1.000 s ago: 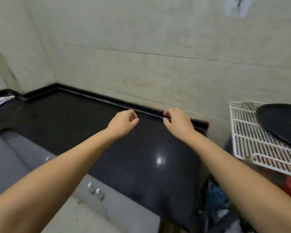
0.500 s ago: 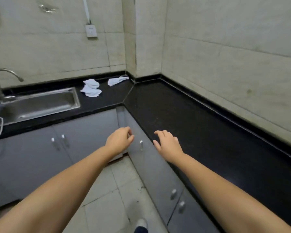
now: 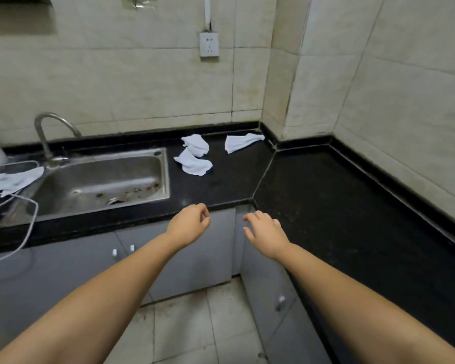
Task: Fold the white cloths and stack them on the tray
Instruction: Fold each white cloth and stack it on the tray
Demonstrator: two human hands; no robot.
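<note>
Reaching out empty, left hand (image 3: 188, 224) and right hand (image 3: 265, 231) loosely curled, white cloths (image 3: 195, 155) crumpled on counter (image 3: 326, 206).

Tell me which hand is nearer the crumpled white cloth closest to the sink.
Left. The left hand hovers just below the cloth, over the counter's front edge. The right hand hangs farther right, by the counter's inner corner. Neither touches it.

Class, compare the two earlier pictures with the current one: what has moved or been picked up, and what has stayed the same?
The view has swung left from a bare counter and wire rack to the sink corner, nearer the white cloths. Left hand and right hand stay stretched forward, loosely curled, holding nothing. Nothing was picked up; the cloths lie crumpled on the counter as before.
</note>
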